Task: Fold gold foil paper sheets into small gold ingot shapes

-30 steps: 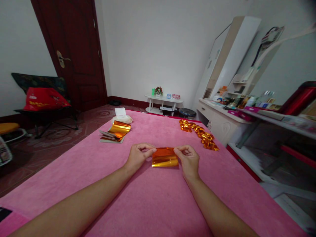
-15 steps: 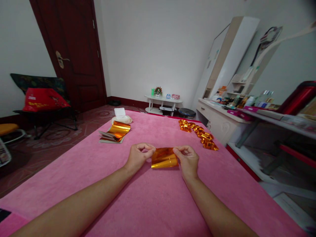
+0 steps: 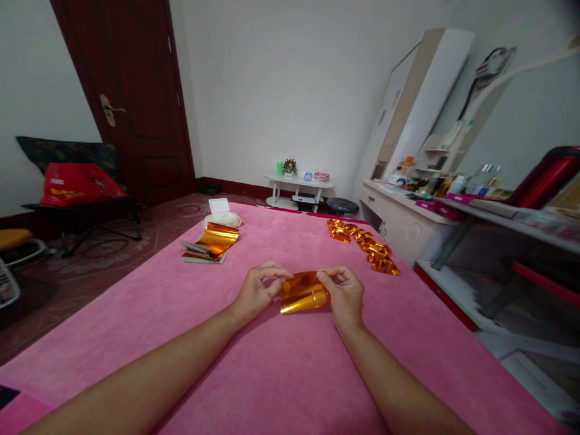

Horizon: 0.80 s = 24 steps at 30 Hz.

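Observation:
A small sheet of shiny gold foil paper (image 3: 304, 292) is held up over the pink cloth, its lower edge curling. My right hand (image 3: 345, 295) pinches its upper right corner between thumb and fingers. At the upper left corner, the fingertips of my left hand (image 3: 260, 289) are closed on the edge, with the thumb partly beneath them. Farther off to the left lies a stack of gold foil sheets (image 3: 220, 238) with grey backing. Several folded gold foil pieces (image 3: 372, 246) form a crooked row on the right.
The pink cloth (image 3: 272, 374) covers the table. Behind the foil stack sits a white pack with a raised lid (image 3: 220, 208). To the right stands a dresser (image 3: 403, 217) crowded with bottles. A chair with a red bag (image 3: 81, 184) is at the left, near a dark red door (image 3: 131, 90).
My left fingers have shifted slightly right along the foil's upper edge. The sheet now tilts a little, its lower left corner hanging lower. My right hand stays nearly in place.

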{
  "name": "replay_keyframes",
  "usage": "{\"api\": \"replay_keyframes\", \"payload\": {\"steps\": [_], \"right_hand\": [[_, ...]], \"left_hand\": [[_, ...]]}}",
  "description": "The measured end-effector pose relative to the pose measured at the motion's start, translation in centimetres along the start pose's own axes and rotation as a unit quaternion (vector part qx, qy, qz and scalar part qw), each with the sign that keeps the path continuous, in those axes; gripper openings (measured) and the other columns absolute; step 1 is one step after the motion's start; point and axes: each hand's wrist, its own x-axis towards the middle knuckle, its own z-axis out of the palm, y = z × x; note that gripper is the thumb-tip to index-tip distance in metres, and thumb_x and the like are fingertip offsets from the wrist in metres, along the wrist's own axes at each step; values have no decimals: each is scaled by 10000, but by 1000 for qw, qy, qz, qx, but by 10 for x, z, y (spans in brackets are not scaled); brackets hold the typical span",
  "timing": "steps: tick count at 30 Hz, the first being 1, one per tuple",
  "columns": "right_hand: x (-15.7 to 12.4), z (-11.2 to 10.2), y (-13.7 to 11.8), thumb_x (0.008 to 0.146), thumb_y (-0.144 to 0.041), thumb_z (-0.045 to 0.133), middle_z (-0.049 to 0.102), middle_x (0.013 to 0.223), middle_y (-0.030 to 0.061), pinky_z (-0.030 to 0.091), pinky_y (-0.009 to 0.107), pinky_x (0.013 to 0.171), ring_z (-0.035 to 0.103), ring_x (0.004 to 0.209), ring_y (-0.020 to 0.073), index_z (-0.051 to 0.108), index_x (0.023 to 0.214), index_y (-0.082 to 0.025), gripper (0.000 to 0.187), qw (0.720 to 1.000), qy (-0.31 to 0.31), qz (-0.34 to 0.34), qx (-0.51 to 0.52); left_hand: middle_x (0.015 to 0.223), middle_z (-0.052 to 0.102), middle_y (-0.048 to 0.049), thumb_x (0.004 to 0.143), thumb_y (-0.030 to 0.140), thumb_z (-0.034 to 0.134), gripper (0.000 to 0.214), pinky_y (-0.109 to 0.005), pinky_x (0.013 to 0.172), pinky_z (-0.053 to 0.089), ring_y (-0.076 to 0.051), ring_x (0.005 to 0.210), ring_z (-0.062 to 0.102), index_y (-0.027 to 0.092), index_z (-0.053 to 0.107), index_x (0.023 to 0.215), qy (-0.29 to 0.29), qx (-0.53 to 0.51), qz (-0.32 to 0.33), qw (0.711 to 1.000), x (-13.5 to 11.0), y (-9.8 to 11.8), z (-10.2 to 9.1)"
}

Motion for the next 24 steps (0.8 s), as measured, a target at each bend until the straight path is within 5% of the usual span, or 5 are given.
{"api": "replay_keyframes", "payload": {"steps": [11,18,24], "right_hand": [[-4,5,-7,603,-272,764,643,647,-5,483,259,585,595,598,143,549,635,-186,234,1000,-20,7,-21],[-4,4,-7,620,-265,756,638,649,-5,481,251,591,597,611,142,553,632,-182,220,999,-24,0,-34],[-4,5,-6,630,-264,751,645,668,4,484,257,601,604,629,148,545,629,-184,221,999,-23,-12,-29]], "left_hand": [[701,552,-27,694,41,492,175,-239,619,427,-128,656,540,164,612,661,-16,131,107,985,-6,3,4],[664,569,-31,740,270,662,165,-235,578,411,-126,617,526,165,615,622,5,165,80,983,-4,6,7],[646,581,-28,760,291,659,213,-232,580,410,-123,610,527,171,617,590,8,126,65,990,-3,5,8]]}}
